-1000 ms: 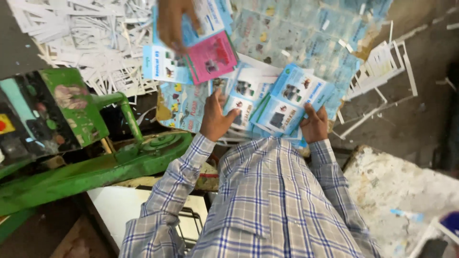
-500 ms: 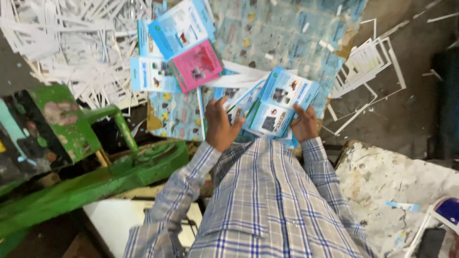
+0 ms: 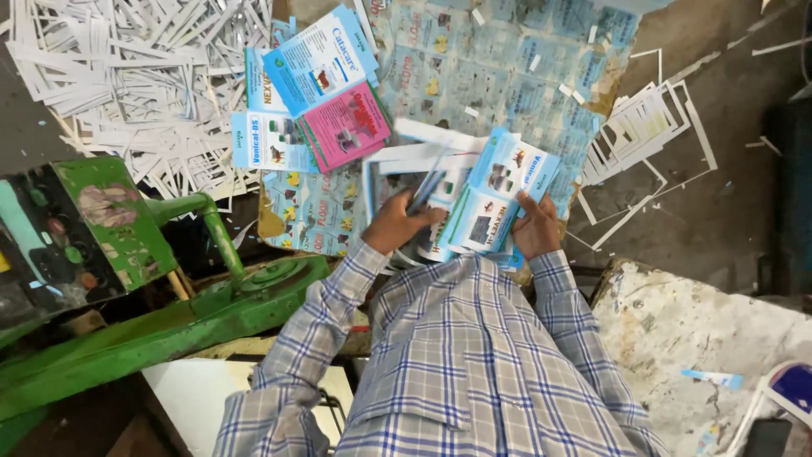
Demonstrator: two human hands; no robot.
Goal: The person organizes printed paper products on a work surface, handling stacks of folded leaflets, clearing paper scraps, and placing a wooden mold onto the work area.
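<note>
The stack of light blue printed paper leaflets lay just right of the frame's centre, its lower edge resting in the person's hands and its top fanned toward the upper right. Such thin, glossy-looking sheets would likely be light and limp, apt to slide over one another and to crease or tear at a pinched corner; the safest hold seemed to be along the lower edges, with thumb on top and fingers beneath so the pile stays squared. The right hand was partly closed on the stack's lower right corner, thumb lying over the top sheet. The left hand, at centre frame, was curled with its fingers bent toward the stack's left edge and loose sheets there; whether it actually gripped any could not be told.

Both blue and white plaid shirt sleeves filled the lower middle. Above and left of the hands lay a pink printed leaflet overlapped by further blue and white leaflets, all resting on a large blue printed sheet spread over the desk. A heap of white paper offcut strips covered the upper left, white cut-out paper frames lay at the right, and a green painted metal machine crossed the lower left
</note>
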